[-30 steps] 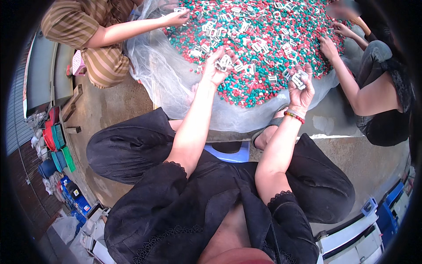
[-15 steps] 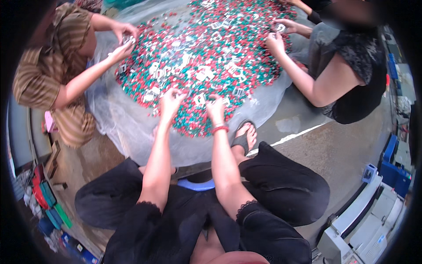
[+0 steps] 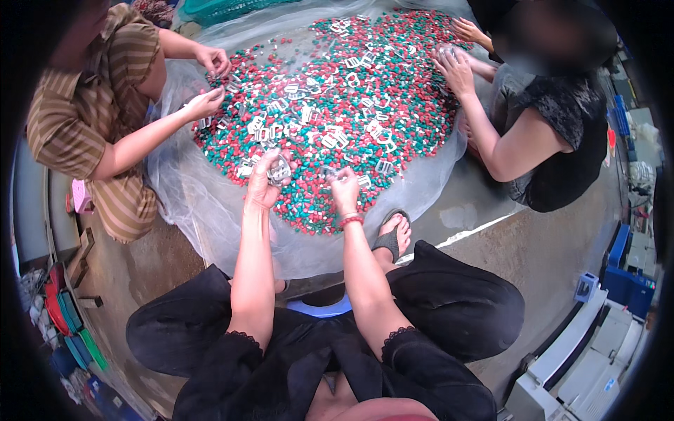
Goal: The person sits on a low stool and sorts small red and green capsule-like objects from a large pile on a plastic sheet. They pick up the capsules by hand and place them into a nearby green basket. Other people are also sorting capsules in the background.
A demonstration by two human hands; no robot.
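A wide spread of small red, green and white pieces (image 3: 309,210) lies before me, with pale slotted buckles scattered through it. My left hand (image 3: 262,184) is turned palm up over the near left part, its fingers curled around a silver-grey slotted buckle (image 3: 280,170). To its right, my right hand (image 3: 345,192) is low over the pieces with thumb and fingers pinched together. A blurred greyish piece (image 3: 328,172) shows at those fingertips; its kind is unclear. Several loose buckles (image 3: 335,137) lie just beyond both hands.
The pieces rest on a translucent sheet (image 3: 210,228) on the floor. A person in striped clothes (image 3: 77,126) works at the left, another in black (image 3: 562,140) at the right. A further hand (image 3: 469,31) reaches in beyond. Grey machine-like cases (image 3: 583,358) stand at lower right.
My left hand has turned palm up and now shows a buckle in its fingers. My right hand stays near its place, fingers drawn together. The people's hands on both sides have shifted.
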